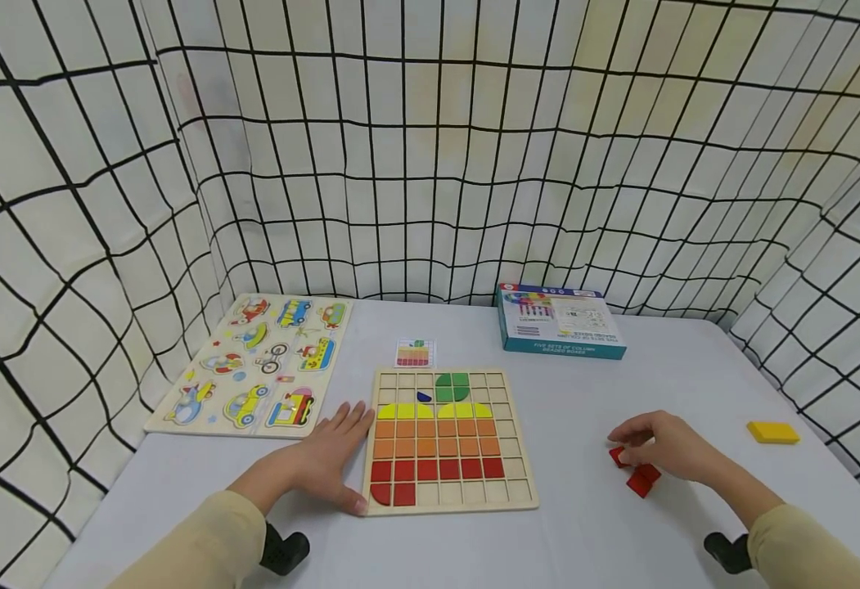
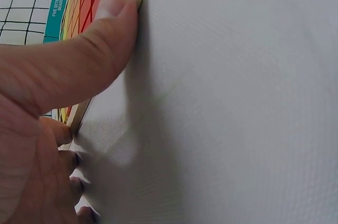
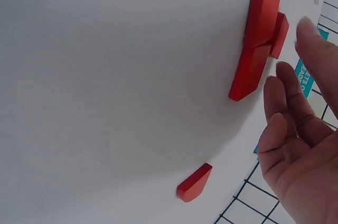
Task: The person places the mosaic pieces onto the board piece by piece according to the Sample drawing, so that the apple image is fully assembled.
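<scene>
My left hand (image 1: pixel 332 458), its fingers spread, rests along the left edge of a wooden grid board (image 1: pixel 459 495). Its thumb (image 2: pixel 113 18) touches the board's near corner. The board carries rows of red, orange and yellow pieces, a green shape (image 1: pixel 452 388) and a small blue piece (image 1: pixel 424 397). On the right, my right hand (image 1: pixel 668 446) hovers at several red blocks (image 1: pixel 639 484). In the right wrist view three red blocks (image 3: pixel 251 73) lie together, with a gap between thumb and fingers. A rounded red block (image 3: pixel 195 183) lies apart there; the head view hides it.
A small pattern card (image 1: pixel 416 353) lies behind the board. A vehicle puzzle board (image 1: pixel 260 368) is at the left, a teal box (image 1: pixel 562 323) at the back right. One yellow block (image 1: pixel 772 433) sits far right. Black-gridded white cloth (image 1: pixel 430 164) surrounds the table.
</scene>
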Demonstrator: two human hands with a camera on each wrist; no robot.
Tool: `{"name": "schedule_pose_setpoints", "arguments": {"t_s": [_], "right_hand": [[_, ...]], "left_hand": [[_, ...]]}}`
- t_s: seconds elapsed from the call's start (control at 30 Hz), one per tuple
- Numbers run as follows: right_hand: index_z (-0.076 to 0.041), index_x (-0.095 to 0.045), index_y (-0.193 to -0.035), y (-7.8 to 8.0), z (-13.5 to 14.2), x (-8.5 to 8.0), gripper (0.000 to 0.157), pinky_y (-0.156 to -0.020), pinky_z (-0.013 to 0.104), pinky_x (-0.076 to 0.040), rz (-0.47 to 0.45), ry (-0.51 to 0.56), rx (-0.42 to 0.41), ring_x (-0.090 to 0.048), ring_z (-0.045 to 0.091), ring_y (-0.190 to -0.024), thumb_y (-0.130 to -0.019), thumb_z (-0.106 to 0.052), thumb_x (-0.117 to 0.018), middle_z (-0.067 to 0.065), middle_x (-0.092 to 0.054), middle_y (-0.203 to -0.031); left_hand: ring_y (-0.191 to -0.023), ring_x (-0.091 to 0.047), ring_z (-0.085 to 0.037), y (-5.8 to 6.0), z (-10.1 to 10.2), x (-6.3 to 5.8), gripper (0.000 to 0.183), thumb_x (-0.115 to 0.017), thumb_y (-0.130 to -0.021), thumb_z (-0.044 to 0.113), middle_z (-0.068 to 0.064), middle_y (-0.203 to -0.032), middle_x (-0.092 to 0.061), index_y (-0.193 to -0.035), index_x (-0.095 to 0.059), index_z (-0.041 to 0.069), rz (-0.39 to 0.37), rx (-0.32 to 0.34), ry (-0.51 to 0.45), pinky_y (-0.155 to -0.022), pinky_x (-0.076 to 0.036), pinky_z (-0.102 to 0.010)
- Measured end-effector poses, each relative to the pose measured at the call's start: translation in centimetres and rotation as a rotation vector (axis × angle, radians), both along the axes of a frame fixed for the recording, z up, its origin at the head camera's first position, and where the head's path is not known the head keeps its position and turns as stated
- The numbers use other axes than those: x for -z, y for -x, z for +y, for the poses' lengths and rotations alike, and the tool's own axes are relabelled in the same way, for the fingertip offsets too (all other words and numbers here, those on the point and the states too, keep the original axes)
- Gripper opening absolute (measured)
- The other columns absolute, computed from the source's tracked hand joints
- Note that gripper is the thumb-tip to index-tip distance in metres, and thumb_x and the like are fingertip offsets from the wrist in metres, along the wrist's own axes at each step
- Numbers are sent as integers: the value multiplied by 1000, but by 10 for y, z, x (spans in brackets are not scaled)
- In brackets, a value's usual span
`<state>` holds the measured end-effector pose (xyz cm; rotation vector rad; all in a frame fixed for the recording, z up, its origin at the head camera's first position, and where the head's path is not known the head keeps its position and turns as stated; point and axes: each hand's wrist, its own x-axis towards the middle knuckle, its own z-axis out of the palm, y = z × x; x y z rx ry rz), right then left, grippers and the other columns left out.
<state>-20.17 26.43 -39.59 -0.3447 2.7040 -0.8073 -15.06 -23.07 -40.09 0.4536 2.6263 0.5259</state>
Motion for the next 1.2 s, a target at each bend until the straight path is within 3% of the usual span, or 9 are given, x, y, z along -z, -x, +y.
{"name": "schedule_pose_setpoints", "arguments": {"t_s": [0.4, 0.63, 0.83, 1.2], "right_hand": [[-7, -70, -107, 0, -1, 5, 26, -74, 30, -58, 21, -83, -26, -54, 21, -96, -85, -14, -82, 5, -65, -103], [-12, -62, -93, -1, -10, 9, 21, -68, 20, -52, 87, -70, -11, -55, 17, -88, -86, -13, -81, 0, -63, -90], [-11, -68, -96, -2, -40, 3, 16, -72, 18, -55, 141, 59, 4, -61, 16, -87, -87, -12, -81, 0, -67, -92], [-10, -76, -101, -5, -119, -1, 12, -80, 29, -58, -44, 312, 2, -63, 19, -93, -89, -14, -79, 3, -73, -100]], "left_hand": [[-159, -4, -46, -1, 1, -1, 123, -91, -70, 44, -22, -171, -13, -162, -21, 1, -1, -4, -3, -127, -11, -65], [-158, -4, -48, -2, 2, -3, 121, -91, -72, 42, -24, -170, -12, -161, -21, -1, -4, 20, -14, -126, -11, -67], [-158, -4, -48, -2, 2, -4, 121, -91, -72, 42, -24, -171, -12, -161, -21, -1, -6, 16, -7, -126, -11, -67], [-158, -4, -47, 0, 1, -2, 122, -91, -71, 43, -23, -171, -12, -162, -21, 0, -1, 8, -2, -126, -11, -67]]}}
